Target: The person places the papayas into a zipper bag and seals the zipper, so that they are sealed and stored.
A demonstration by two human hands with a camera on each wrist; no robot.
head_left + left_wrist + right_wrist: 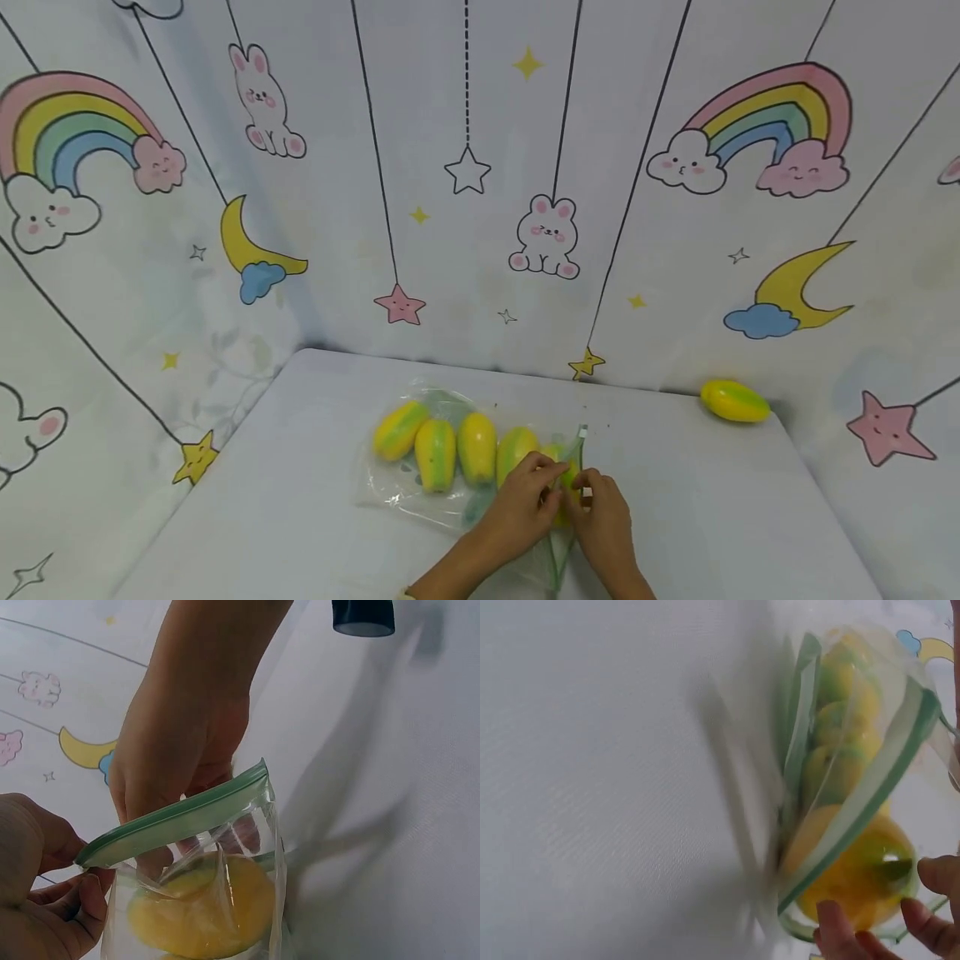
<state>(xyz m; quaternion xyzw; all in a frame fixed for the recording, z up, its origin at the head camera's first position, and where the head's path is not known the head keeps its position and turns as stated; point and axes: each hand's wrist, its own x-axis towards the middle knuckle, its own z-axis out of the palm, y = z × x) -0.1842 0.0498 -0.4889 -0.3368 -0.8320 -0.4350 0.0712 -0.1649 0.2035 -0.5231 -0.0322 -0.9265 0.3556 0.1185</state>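
Note:
A clear zip bag (408,493) with a green-edged mouth lies on the table, its opening towards the right. Several yellow-green papayas (436,455) sit in it in a row. My left hand (525,504) pinches the bag's rim beside the green zip strip (180,814). At the mouth, my right hand (602,523) has thumb and fingers round the end of the last papaya (859,881). In the left wrist view this papaya (206,904) shows through the plastic just inside the opening, with the right-hand fingers partly hidden behind the bag.
Another papaya (735,401) lies alone at the table's back right corner. The white table (300,467) meets cloth walls (465,242) printed with rainbows, moons and stars at the back and sides.

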